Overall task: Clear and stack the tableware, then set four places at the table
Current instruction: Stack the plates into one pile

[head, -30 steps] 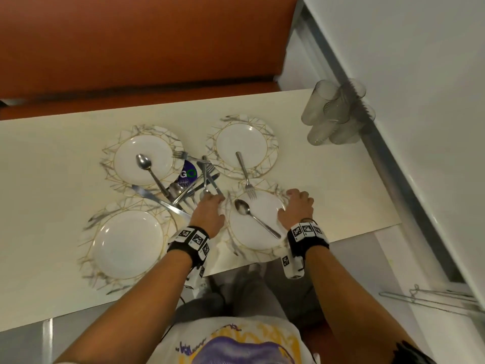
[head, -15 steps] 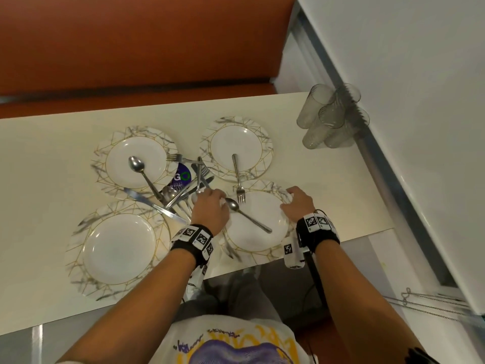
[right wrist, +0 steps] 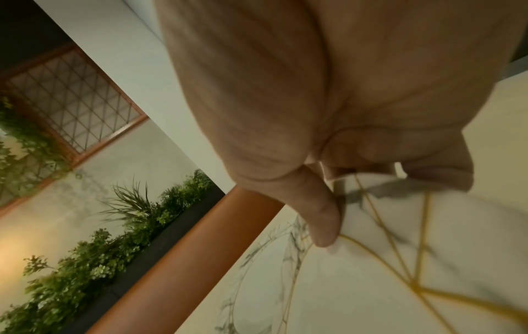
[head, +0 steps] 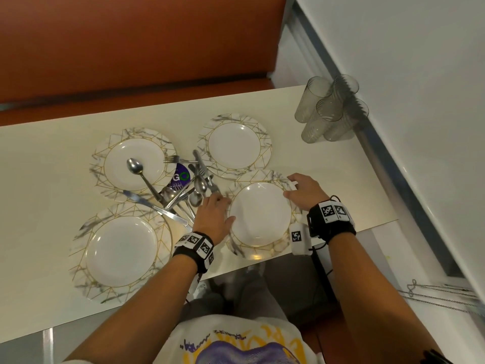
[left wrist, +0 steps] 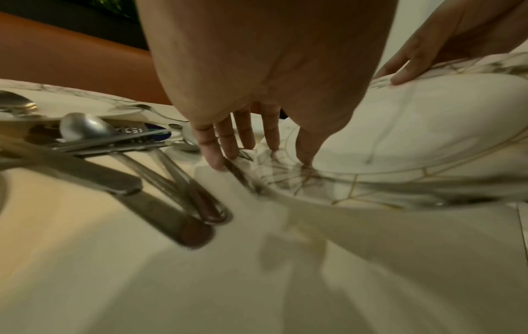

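Four marble-and-gold rimmed plates lie on the cream table [head: 328, 179]. Both hands are at the bare near-right plate [head: 259, 214]. My right hand [head: 291, 186] pinches its far right rim; in the right wrist view the thumb [right wrist: 325, 226] lies on top and the fingers curl under the plate [right wrist: 400, 282]. My left hand [head: 223, 206] is at the left rim, fingers [left wrist: 217, 156] straight on the table and thumb on the plate [left wrist: 414, 126]. A pile of cutlery [head: 183, 195] lies between the plates. One spoon [head: 135, 165] rests on the far-left plate [head: 147, 151].
The far-right plate [head: 235, 145] and near-left plate [head: 120, 250] are bare. A knife [head: 149, 204] lies across the near-left plate's rim. A purple round card [head: 179, 177] sits under the pile. Several ribbed glasses [head: 328, 109] stand at the far right by the wall. An orange bench [head: 131, 48] runs behind.
The spoon and fork have left the two right plates and now lie in the central pile. My left hand has come back to the near-right plate's left rim.
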Motion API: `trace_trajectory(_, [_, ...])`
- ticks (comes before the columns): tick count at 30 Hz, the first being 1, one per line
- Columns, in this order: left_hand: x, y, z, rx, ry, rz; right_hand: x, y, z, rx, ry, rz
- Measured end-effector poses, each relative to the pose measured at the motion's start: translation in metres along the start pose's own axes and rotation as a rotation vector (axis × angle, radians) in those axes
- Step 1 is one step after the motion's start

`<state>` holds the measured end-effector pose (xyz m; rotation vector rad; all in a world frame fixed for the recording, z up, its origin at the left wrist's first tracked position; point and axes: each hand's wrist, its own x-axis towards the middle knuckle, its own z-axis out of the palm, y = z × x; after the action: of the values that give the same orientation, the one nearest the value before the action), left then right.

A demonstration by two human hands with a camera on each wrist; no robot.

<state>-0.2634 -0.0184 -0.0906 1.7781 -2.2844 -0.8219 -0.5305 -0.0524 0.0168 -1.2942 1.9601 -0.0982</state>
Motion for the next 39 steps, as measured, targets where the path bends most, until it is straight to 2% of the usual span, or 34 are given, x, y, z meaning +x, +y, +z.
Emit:
trace_trajectory(10, [-0.007,-0.008,-0.019,-0.032,0.052,-0.033,-0.008,-0.017,-0.036,-0.045,0.046,-0.07])
trace_trajectory(12, [-0.002,-0.005,-0.027,-0.097,0.091,-0.045,-0.012,-0.023,-0.045,-0.069,0.069,-0.098])
trace_trajectory(16, [0.012,0.008,-0.055,-0.47,0.084,-0.218,-0.018,-0.037,-0.058,0.02,0.153,-0.133])
trace_trajectory(20, [0.024,0.01,-0.08,-0.798,0.023,-0.378,-0.019,-0.05,-0.05,0.255,0.243,-0.124])
trace_trajectory(22, [0.027,0.007,-0.09,-1.064,0.001,-0.533,-0.016,-0.057,-0.037,0.401,0.253,-0.094])
trace_trajectory(24, [0.026,0.001,-0.099,-1.362,0.011,-0.605,-0.003,-0.059,-0.018,0.54,0.232,-0.061])
trace_trajectory(26, [0.028,-0.01,-0.105,-1.475,0.086,-0.619,0.016,-0.06,0.003,0.626,0.181,-0.064])
trace_trajectory(28, [0.032,-0.026,-0.111,-1.495,0.254,-0.664,0.024,-0.075,0.018,0.672,0.091,-0.07])
trace_trajectory(29, [0.033,-0.033,-0.114,-1.495,0.341,-0.67,0.028,-0.083,0.022,0.672,0.041,-0.075])
trace_trajectory(31, [0.038,-0.043,-0.12,-1.493,0.425,-0.652,0.042,-0.093,0.025,0.615,-0.011,-0.086])
trace_trajectory(33, [0.042,-0.049,-0.129,-1.436,0.475,-0.688,0.062,-0.095,0.024,0.58,-0.009,-0.087])
trace_trajectory(35, [0.05,-0.058,-0.135,-1.308,0.524,-0.795,0.085,-0.094,0.02,0.552,-0.008,-0.081])
trace_trajectory(39, [0.065,-0.069,-0.136,-1.314,0.634,-0.854,0.131,-0.088,0.012,0.336,0.082,-0.091])
